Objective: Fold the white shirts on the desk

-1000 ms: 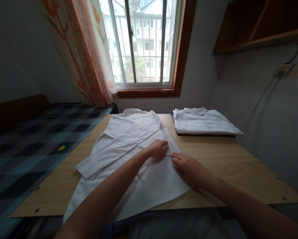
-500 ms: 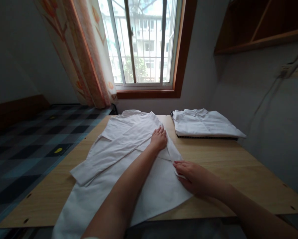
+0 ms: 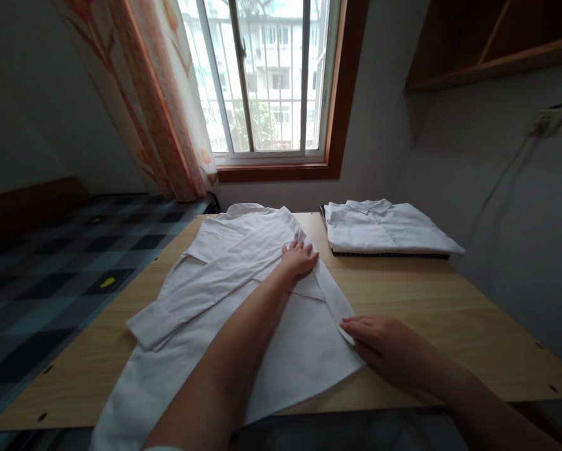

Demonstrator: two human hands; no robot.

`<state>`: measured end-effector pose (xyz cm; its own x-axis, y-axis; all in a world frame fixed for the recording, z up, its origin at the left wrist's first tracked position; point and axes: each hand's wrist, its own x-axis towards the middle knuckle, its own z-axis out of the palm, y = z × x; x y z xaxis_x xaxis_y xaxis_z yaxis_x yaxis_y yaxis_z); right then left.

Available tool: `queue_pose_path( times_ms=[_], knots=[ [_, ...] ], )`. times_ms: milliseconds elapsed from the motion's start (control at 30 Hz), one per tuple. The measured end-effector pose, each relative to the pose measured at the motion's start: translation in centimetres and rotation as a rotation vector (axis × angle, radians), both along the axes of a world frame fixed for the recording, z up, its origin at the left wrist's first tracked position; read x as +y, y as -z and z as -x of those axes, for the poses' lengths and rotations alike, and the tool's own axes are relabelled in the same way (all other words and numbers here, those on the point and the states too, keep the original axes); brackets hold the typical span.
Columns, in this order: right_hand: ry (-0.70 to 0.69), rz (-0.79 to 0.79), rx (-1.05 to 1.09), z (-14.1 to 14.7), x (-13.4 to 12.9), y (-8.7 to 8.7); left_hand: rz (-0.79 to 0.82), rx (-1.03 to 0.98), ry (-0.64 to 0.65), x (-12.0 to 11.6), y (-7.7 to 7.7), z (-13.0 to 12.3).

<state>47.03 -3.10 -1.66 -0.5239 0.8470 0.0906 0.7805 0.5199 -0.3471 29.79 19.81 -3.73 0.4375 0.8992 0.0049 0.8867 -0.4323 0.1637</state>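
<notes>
A white shirt (image 3: 304,351) lies spread on the wooden table, its lower part hanging over the front edge. One sleeve is laid slantwise across the body toward the lower left. My left hand (image 3: 300,257) rests on the shirt near its upper right, palm down with the fingers apart. Further down on the right, my right hand (image 3: 372,338) has its fingers closed on the shirt's right-hand edge, where a narrow folded strip runs down. The underside of the thumb is hidden.
Folded white clothing (image 3: 384,228) lies on a dark flat item at the table's back right. The wooden table (image 3: 422,313) stands beside a plaid-covered bed (image 3: 51,285) on the left. Behind are a curtain (image 3: 154,94) and a window; a wall shelf (image 3: 492,69) hangs at upper right.
My right hand has moved slightly right and down along with the shirt's edge strip, which looks straighter. My left hand stays at nearly the same spot with its fingers turned a little.
</notes>
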Motion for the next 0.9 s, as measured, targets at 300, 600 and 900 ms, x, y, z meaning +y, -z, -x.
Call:
queue_pose_path(
  times_ms=[300, 600, 900],
  knots=[
    [-0.030, 0.122, -0.031, -0.4, 5.3, -5.4, -0.044, -0.016, -0.015, -0.4, 0.9, -0.4],
    [0.272, -0.078, -0.089, 4.2, 14.2, 2.1, -0.047, -0.044, 0.006, 0.3, 0.6, 0.6],
    [0.142, -0.076, -0.175, 1.6, 10.2, 3.5, -0.026, -0.016, 0.012, 0.5, 0.8, 0.5]
  ],
)
